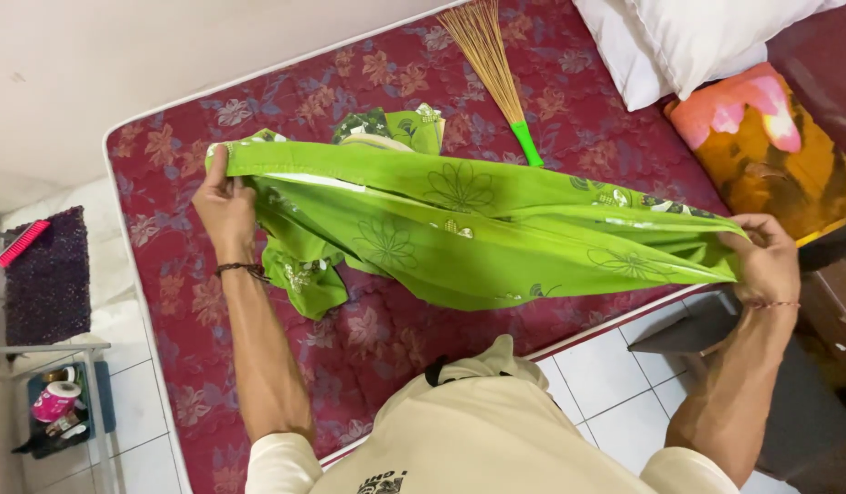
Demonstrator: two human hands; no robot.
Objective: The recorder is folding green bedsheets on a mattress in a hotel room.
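1. two hands hold one green cloth (460, 229) stretched out above the bed (368, 338); its long axis runs from the bed's left edge toward the near right corner, dropping a little toward the right.
2. left hand (224, 203) pinches the cloth's left end, fingers clenched on the folded edge, out over the bed near its left edge.
3. right hand (766, 261) grips the opposite end, fingers closed on the bunched corner, past the bed's near edge and above the tiled floor (615, 375).
4. cloth sags between the two grips, and a loose flap hangs down under the left hand and seems to touch the bed.
5. more green cloth lies on the bed just behind the stretched part.
6. a small broom (501, 73) with a green handle lies toward the far edge, apart from both hands; pillows (688, 46) sit at the far right corner.
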